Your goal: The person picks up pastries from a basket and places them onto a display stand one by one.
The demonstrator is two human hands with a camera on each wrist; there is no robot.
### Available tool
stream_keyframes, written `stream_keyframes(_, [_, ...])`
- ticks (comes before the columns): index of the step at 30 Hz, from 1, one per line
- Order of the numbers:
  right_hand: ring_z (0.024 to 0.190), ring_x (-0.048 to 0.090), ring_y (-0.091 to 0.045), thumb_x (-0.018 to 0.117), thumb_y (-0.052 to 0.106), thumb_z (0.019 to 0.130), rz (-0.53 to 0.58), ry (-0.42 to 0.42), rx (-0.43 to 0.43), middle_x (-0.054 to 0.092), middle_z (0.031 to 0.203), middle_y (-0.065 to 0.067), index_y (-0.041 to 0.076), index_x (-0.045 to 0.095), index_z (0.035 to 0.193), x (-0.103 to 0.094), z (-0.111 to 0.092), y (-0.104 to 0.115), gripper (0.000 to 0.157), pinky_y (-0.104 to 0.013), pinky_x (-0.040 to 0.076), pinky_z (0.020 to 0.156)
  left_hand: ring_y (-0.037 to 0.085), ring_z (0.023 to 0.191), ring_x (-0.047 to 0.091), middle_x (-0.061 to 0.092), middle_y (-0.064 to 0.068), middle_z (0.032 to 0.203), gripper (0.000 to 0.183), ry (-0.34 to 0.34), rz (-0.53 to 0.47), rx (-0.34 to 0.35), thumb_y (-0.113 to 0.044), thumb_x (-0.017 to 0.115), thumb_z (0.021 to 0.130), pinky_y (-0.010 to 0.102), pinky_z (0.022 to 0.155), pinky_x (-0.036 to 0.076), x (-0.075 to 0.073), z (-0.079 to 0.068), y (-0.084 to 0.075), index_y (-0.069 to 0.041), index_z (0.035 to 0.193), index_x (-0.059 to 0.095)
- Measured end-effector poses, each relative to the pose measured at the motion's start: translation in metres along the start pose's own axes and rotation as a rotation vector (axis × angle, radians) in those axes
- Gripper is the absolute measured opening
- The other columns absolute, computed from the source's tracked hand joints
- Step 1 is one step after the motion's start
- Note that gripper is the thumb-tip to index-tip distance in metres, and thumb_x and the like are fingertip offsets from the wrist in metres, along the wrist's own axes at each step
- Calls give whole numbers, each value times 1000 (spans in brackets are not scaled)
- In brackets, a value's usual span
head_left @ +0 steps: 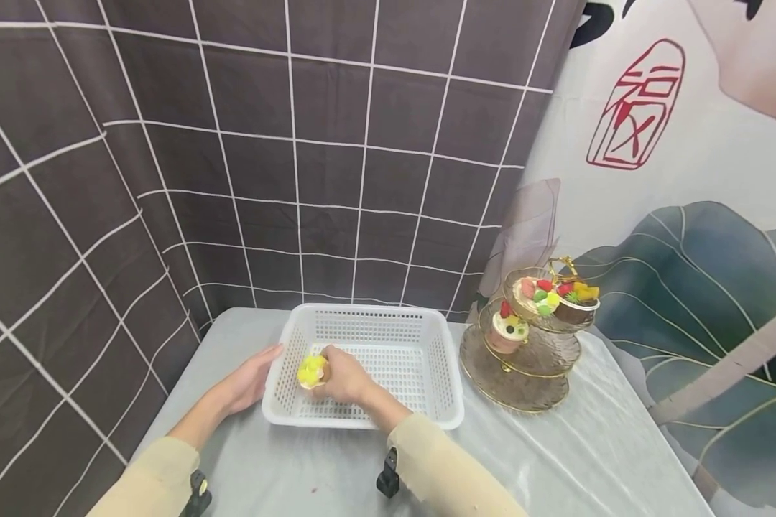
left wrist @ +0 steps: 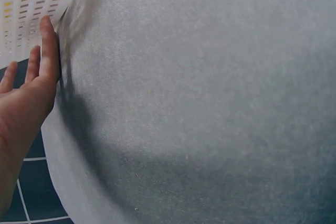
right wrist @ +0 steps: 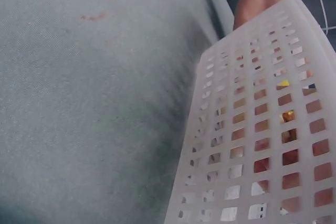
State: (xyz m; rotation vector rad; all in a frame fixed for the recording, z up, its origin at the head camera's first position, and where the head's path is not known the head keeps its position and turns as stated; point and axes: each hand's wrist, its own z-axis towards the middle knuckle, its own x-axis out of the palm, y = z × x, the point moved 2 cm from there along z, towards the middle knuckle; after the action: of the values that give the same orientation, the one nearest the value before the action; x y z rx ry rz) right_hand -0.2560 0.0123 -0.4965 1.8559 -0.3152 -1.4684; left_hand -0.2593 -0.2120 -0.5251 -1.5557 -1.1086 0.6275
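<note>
A white perforated plastic basket (head_left: 455,359) sits on the cloth-covered table. Inside its left part, my right hand (head_left: 345,377) grips a small dessert cup (head_left: 312,372) with a yellow and white top. Most of the cup's body is covered by the fingers. My left hand (head_left: 248,380) rests along the basket's left outer wall, fingers stretched out, as the left wrist view also shows with the hand (left wrist: 29,98) by the slotted wall (left wrist: 37,19). From the right wrist, the near wall (right wrist: 231,135) hides most of the right hand and cup, glimpsed through its holes.
To the right of the basket stands a tiered glass stand (head_left: 514,391) with gold rims. A strawberry-topped cup (head_left: 506,332), a fruit-topped tart (head_left: 535,296) and a white-rimmed fruit cup (head_left: 577,305) sit on it. Gridded dark cloth (head_left: 336,179) hangs behind the table.
</note>
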Motion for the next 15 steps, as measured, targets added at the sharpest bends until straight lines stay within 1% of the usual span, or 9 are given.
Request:
stream_keyframes(3, [83, 59, -10, 94, 21, 76, -15, 18, -21, 63, 96, 5, 7, 62, 127, -1, -3, 0, 63, -27, 55, 79, 45, 157, 26, 18, 24, 173, 80, -2, 4, -1, -58, 33, 113, 58, 120, 39, 2, -1, 2, -12, 171, 3])
stream_keyframes(5, [84, 60, -10, 94, 22, 75, -8, 14, -41, 64, 97, 4, 5, 62, 129, -6, -5, 0, 64, -26, 56, 78, 45, 157, 25, 18, 24, 174, 79, 2, 17, -2, -58, 32, 113, 58, 120, 38, 2, -1, 2, -13, 172, 4])
stream_keyframes(8, [90, 62, -10, 93, 25, 75, 20, -13, -99, 67, 104, 3, 3, 64, 130, -20, -10, 1, 66, -27, 56, 83, 45, 157, 25, 18, 24, 174, 79, 9, 32, -2, -58, 31, 112, 59, 121, 37, 2, 2, 0, -14, 172, 4])
stream_keyframes(10, [95, 63, -11, 92, 28, 76, 40, -29, -130, 68, 108, 2, 4, 64, 132, -31, -15, 2, 67, -29, 56, 87, 45, 158, 24, 18, 23, 174, 79, 16, 39, -3, -59, 31, 112, 59, 121, 35, 1, 4, -1, -15, 172, 4])
stream_keyframes(15, [103, 63, -13, 90, 33, 78, 64, -93, -185, 68, 116, 2, 8, 63, 138, -59, -31, 0, 71, -32, 56, 90, 44, 158, 23, 18, 23, 174, 80, 0, 25, -11, -59, 32, 112, 61, 123, 31, -1, 3, 1, -14, 172, 3])
